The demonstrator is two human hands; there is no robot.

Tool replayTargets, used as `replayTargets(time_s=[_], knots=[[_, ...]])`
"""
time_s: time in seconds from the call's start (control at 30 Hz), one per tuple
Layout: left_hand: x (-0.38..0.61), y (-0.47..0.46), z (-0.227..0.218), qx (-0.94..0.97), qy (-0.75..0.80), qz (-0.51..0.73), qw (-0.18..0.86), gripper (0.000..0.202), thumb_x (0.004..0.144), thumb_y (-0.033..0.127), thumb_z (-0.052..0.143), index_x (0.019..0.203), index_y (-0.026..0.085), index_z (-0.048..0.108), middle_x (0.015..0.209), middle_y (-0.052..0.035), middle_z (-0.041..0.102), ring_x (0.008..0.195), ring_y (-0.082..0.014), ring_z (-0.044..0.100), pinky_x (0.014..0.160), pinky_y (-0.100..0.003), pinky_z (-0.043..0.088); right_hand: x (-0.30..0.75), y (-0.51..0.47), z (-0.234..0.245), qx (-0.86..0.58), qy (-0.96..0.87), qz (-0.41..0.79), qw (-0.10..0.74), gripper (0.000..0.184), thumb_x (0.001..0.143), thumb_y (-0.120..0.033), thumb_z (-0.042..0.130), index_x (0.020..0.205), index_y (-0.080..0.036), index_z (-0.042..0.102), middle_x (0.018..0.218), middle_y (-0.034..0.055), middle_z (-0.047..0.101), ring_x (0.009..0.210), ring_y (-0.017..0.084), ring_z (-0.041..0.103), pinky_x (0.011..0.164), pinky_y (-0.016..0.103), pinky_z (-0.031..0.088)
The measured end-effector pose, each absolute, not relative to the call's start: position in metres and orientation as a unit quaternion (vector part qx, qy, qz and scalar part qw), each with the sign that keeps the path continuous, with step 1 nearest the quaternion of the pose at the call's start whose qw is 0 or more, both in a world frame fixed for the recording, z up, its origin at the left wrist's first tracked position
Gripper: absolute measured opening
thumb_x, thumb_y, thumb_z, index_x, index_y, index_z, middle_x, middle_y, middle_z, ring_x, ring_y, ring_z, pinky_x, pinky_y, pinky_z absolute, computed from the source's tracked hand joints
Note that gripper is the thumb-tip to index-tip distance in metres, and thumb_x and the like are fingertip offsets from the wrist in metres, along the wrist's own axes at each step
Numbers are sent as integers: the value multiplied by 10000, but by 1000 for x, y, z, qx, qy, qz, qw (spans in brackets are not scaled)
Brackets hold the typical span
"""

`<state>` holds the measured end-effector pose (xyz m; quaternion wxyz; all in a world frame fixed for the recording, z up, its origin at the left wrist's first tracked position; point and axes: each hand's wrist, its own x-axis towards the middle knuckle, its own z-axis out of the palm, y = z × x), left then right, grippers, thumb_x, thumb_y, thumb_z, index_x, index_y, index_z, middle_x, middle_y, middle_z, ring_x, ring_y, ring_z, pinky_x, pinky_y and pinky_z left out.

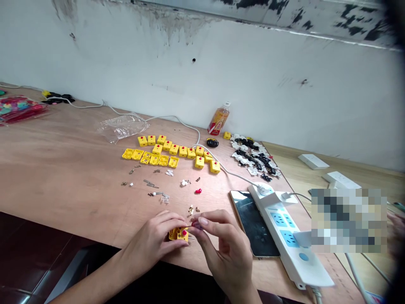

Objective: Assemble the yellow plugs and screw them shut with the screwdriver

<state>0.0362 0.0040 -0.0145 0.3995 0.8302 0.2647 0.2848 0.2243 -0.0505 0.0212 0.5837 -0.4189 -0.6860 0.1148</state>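
My left hand [155,240] grips a small yellow plastic housing [179,233] with a red button, near the table's front edge. My right hand [221,245] is closed in a pinch right beside it, its fingertips holding something tiny against the housing; I cannot make out what. Just beyond my fingers lie small brass parts [191,209] and a loose red button [198,191]. Farther back, several yellow housings [171,152] sit in rows, some closed with red buttons, some open.
A phone [253,221] and a white power strip [284,228] lie right of my hands. Black and white parts [253,157] are piled behind, beside a bottle [218,119]. A clear bag [122,126] and metal bits [151,184] lie on the wooden table [63,169].
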Motion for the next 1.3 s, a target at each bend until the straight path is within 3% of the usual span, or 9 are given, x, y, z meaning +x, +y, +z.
replayTargets(time_s=[0.07,0.23,0.37,0.47,0.63,0.77,1.0,1.17,1.3], knots=[[37,4,-15,831,267,289,394,253,947,262,730,1198,249,703,1174,-48,717,1096,-225,661,988,-330,535,224,-44,23,-414,-681,68,600,429,803,21,770,1122,-251,676,909,10,669,774,146,723,618,253,652],[38,5,-16,826,271,306,387,323,872,221,810,1176,231,703,1198,-59,706,1109,-238,652,989,-341,528,230,-43,20,-419,-707,158,547,483,922,5,597,1323,-261,551,1222,104,714,1108,228,736,867,417,667],[38,5,-16,823,288,284,398,350,858,165,817,1172,233,679,1082,-24,723,1009,-220,653,898,-310,533,222,-41,15,-434,-674,92,591,364,825,26,725,1054,-253,682,904,9,710,788,159,739,670,278,656],[37,3,-17,818,295,285,403,224,912,101,735,1090,229,691,999,-6,717,947,-196,651,862,-282,528,210,-37,6,-433,-658,94,609,273,821,14,728,908,-235,657,842,-11,649,698,133,687,571,238,618],[35,1,-11,844,266,259,387,323,964,110,678,1247,263,636,1160,-8,693,1083,-200,610,956,-304,504,211,-38,7,-416,-593,129,677,368,864,14,683,1079,-262,569,946,-11,632,817,148,712,704,330,690],[35,-1,-9,853,252,268,370,265,989,114,641,1217,247,649,1168,-18,670,1080,-184,601,961,-282,510,229,-43,23,-389,-526,144,742,387,848,42,694,1067,-262,596,935,-18,657,807,128,680,726,321,703],[24,-4,-8,870,236,268,339,285,1023,56,522,1209,234,645,1200,-50,644,1097,-184,608,948,-280,537,242,-53,21,-381,-503,194,751,350,889,-12,699,1099,-283,626,956,-13,660,835,132,671,762,351,707],[20,-8,1,876,268,217,338,510,924,88,714,1374,264,553,1322,-63,599,1201,-231,581,1033,-353,526,237,-57,16,-370,-501,229,748,335,909,-44,699,1120,-294,623,969,-12,650,824,129,680,794,373,710],[35,-10,-1,871,271,229,339,406,905,182,772,1275,228,610,1227,-55,644,1106,-237,612,957,-364,551,232,-56,15,-363,-500,258,742,303,918,-81,706,1119,-291,619,967,-10,640,813,133,682,801,390,712]])
